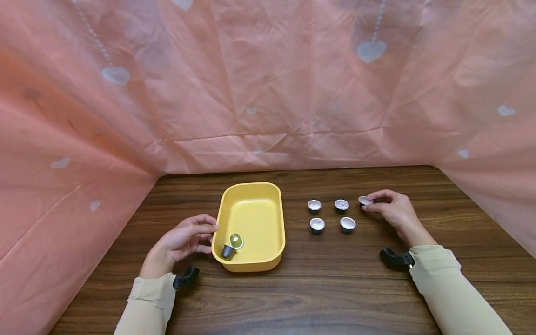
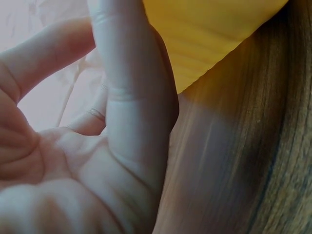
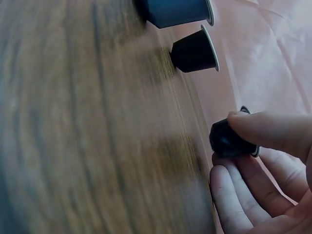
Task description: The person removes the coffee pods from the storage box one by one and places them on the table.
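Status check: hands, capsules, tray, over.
Right hand pinches a capsule on the table. Left hand open beside yellow tray. Nothing blocking.

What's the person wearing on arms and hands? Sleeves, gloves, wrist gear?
Both arms wear long pale cream sleeves, the left sleeve and right sleeve, ending at the wrists. The left hand and right hand are bare, without gloves. A small black camera mount sits at each wrist: left mount, right mount.

A staged recording booth rather than a lived-in room: a dark wooden table [image 1: 335,288] is walled on three sides by creased pink paper sheeting [image 1: 268,93] printed with pale hearts [image 1: 371,51].
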A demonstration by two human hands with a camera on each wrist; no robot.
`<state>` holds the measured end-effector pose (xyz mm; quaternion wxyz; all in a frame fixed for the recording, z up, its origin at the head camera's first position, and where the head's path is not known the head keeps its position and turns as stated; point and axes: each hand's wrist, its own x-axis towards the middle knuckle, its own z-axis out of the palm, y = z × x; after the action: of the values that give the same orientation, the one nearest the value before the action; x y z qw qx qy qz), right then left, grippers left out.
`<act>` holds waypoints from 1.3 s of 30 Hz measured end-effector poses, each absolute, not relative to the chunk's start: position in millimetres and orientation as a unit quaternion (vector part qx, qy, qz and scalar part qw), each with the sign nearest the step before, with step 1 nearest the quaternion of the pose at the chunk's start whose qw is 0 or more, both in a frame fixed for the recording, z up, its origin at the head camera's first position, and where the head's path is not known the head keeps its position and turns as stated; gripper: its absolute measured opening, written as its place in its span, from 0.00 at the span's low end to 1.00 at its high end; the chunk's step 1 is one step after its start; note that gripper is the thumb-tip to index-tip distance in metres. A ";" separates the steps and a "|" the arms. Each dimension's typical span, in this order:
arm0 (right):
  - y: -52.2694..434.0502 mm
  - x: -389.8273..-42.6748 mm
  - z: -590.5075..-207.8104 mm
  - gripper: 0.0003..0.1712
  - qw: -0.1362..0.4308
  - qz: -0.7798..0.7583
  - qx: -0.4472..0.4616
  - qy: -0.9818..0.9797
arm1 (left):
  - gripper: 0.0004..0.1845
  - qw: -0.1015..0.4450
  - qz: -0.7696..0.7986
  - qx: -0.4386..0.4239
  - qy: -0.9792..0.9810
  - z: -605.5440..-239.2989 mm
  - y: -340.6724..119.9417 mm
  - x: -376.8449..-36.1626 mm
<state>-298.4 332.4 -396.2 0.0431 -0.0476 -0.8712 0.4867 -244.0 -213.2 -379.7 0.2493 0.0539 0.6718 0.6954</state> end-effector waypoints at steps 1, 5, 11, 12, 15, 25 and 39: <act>332.5 -298.4 -396.5 0.29 0.043 0.483 -0.048 -0.873 | 0.02 0.249 0.696 0.054 0.671 -379.6 -213.3 -244.0; 332.8 -298.5 -397.5 0.29 0.041 0.475 -0.043 -0.878 | 0.02 0.248 0.695 0.052 0.673 -379.6 -213.2 -243.9; 332.3 -298.1 -398.3 0.28 0.039 0.450 -0.030 -0.891 | 0.03 0.248 0.696 0.056 0.672 -380.4 -213.4 -244.3; 332.1 -297.8 -398.3 0.27 0.040 0.448 -0.027 -0.893 | 0.03 0.249 0.696 0.058 0.671 -380.3 -213.6 -244.4; 331.7 -297.3 -398.1 0.27 0.039 0.447 -0.023 -0.893 | 0.03 0.249 0.697 0.061 0.670 -380.3 -214.0 -244.2; 332.9 -297.2 -394.8 0.31 0.026 0.460 -0.022 -0.887 | 0.04 0.247 0.694 0.059 0.674 -380.3 -212.7 -243.9; 332.9 -295.6 -390.9 0.32 0.040 0.477 -0.018 -0.878 | 0.02 0.247 0.689 0.045 0.680 -382.4 -213.1 -245.7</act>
<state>-295.6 332.9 -390.9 0.0396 -0.0180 -0.8776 0.4773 -245.7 -213.1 -382.4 0.2466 0.0454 0.6799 0.6891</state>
